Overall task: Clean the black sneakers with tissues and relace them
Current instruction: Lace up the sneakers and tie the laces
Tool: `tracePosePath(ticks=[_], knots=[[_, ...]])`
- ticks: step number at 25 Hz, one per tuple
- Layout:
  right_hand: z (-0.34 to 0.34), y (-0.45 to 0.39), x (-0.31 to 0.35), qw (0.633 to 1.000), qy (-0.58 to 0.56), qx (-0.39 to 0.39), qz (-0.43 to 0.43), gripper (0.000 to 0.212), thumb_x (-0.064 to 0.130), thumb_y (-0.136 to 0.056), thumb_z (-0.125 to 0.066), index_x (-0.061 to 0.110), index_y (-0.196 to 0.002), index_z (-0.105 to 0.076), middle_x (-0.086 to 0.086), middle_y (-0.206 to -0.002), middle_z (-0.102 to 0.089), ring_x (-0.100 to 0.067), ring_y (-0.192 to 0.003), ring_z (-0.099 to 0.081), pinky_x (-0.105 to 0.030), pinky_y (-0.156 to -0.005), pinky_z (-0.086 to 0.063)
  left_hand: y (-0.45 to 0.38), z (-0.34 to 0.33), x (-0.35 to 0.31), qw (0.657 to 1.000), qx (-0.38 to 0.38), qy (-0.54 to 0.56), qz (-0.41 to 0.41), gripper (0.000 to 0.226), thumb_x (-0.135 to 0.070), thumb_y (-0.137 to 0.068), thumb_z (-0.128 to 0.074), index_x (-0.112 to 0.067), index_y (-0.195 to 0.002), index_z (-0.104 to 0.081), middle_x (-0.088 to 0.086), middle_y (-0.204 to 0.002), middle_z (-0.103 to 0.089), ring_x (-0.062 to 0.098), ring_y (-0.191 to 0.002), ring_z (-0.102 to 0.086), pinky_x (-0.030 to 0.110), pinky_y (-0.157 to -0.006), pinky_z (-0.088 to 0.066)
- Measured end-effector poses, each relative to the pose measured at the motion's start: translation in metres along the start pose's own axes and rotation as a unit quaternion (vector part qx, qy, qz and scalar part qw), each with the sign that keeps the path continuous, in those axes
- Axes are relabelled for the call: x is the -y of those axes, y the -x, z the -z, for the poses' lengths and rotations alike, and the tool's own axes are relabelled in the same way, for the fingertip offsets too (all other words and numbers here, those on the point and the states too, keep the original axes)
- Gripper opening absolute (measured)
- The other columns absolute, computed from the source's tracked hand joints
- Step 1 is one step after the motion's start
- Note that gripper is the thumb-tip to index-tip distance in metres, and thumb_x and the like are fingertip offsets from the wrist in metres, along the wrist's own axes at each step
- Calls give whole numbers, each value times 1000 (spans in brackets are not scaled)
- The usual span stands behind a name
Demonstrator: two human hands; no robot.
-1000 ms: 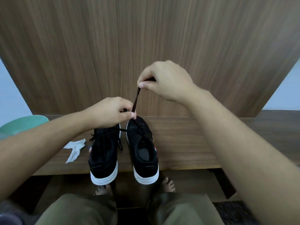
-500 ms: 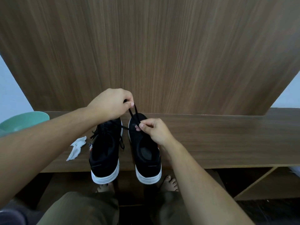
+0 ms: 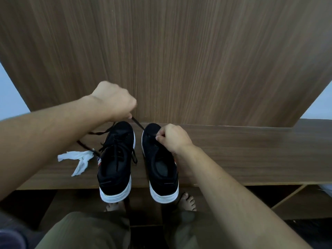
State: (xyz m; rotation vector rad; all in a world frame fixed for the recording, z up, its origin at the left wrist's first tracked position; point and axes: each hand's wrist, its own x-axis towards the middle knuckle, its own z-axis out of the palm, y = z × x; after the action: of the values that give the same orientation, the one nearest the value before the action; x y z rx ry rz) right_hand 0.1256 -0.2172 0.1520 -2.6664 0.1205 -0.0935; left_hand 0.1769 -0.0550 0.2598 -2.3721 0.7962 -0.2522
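Sneakers: the black pair sits side by side on the wooden shelf (image 3: 233, 159), heels toward the person and jutting past the front edge, probably so the eyelets face the hands.
Left sneaker (image 3: 116, 155): already laced, ends loose.
Right sneaker (image 3: 159, 159): mostly unlaced; its opening holds only an insole.
Left hand (image 3: 115, 101): raised above the toes, pinching the lace (image 3: 137, 123) taut, likely to draw it through.
Right hand (image 3: 172, 139): fingers curled, pinching at an eyelet on the right sneaker; what exactly it pinches is too small to tell.
Tissue (image 3: 79, 159): crumpled, lying left of the shoes, apparently used.
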Motion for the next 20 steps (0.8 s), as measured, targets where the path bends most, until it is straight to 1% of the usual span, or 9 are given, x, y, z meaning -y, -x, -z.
tracePosePath(ticks=[2,4,6,8,11,12,15,17,20], knots=[[2,-1,0,999,20,19,35,17,29,-93,-56,21,-95,-71,1,-99,-70,-17,-93,-62,-32,-78,-50,-12,8,4,996,-82,-36,-17,24,-40,-92,-51,-18,-100,-53,1,-78,-63,25,-73,-62,30,-56,-43],[1,-1,-2,999,3,27,35,21,34,-91,-58,24,-75,-66,4,-80,-67,-15,-79,-61,-32,-70,-50,-24,16,3,986,-164,-41,-10,13,-18,-90,-56,-14,-98,-46,-1,-59,-51,20,-50,-48,25,-43,-34],[-1,-1,-6,998,-55,21,6,33,34,-91,-58,25,-59,-56,10,-65,-58,-12,-70,-59,-32,-67,-49,-36,21,2,979,-198,23,43,14,-6,-88,-55,-11,-96,-44,2,-55,-47,20,-44,-41,24,-39,-26],[0,2,-7,991,-127,18,-28,35,32,-92,-57,24,-58,-58,11,-62,-56,-9,-65,-56,-28,-65,-47,-44,21,-1,957,-180,194,114,14,-10,-91,-53,-9,-102,-44,8,-65,-52,25,-53,-49,30,-42,-35],[-1,9,-7,981,-190,0,-48,40,31,-92,-56,25,-53,-56,10,-56,-54,-5,-57,-50,-25,-56,-38,-43,0,-22,873,-77,466,124,27,-12,-89,-55,-15,-113,-45,8,-95,-59,23,-81,-59,39,-69,-53],[-4,9,-9,978,-201,-12,-53,41,31,-92,-56,24,-51,-56,10,-54,-53,-6,-56,-50,-26,-56,-36,-38,-10,-34,865,-44,493,80,27,-11,-86,-58,-20,-111,-50,3,-100,-60,19,-85,-59,35,-74,-52],[-12,11,-14,972,-226,-37,-56,39,30,-91,-56,19,-54,-60,7,-53,-56,-9,-55,-52,-27,-55,-38,-22,-40,-71,892,38,447,-48,24,-30,-78,-70,-29,-100,-62,-8,-101,-64,10,-90,-60,29,-80,-51],[-11,8,-19,971,-235,-25,-43,40,32,-92,-56,20,-54,-60,7,-52,-56,-8,-54,-52,-27,-56,-39,-21,-51,-82,883,21,468,-37,28,-44,-75,-71,-30,-99,-63,-9,-96,-66,10,-88,-62,34,-79,-53],[-10,8,-30,959,-282,30,-20,22,28,-90,-62,21,-71,-71,5,-69,-67,-7,-69,-61,-29,-68,-49,-21,-57,-85,890,-33,454,-29,15,-37,-84,-63,-26,-94,-66,-10,-80,-66,6,-68,-60,29,-67,-52]])
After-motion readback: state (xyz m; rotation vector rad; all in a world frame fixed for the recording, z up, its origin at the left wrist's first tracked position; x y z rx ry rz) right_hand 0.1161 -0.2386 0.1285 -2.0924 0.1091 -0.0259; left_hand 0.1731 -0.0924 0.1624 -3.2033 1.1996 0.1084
